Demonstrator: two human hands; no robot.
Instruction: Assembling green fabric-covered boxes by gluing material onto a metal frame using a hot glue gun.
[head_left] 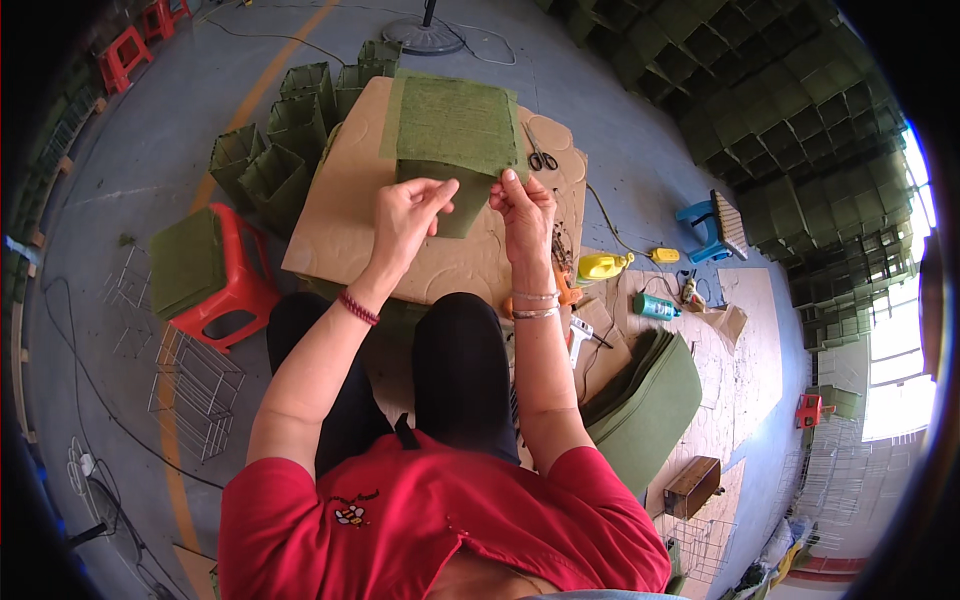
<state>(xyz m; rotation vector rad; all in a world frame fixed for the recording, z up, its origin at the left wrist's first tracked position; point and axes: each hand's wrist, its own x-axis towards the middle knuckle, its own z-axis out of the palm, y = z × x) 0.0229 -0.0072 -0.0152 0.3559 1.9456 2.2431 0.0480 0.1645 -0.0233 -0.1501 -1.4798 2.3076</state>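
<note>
A green fabric piece [455, 120] lies on the cardboard-covered table in front of me, with a woven upper panel and a smoother, darker part [462, 217] below its near edge. My right hand [524, 212] pinches the near right corner of this fabric between thumb and fingers. Just left of it, my left hand [410, 215] is closed over the darker part, thumb and forefinger together. Whatever that pinch holds, if anything, is too small to make out. Black-handled scissors [541, 159] lie right of the fabric.
The cardboard tabletop [345, 215] reaches my knees. Open green fabric boxes [275, 175] stand beyond its left side. A red stool [235, 285] stands left, a yellow bottle [602, 266] right. Green sheets [650, 400] are stacked by my right elbow; wire frames [195, 395] lie left.
</note>
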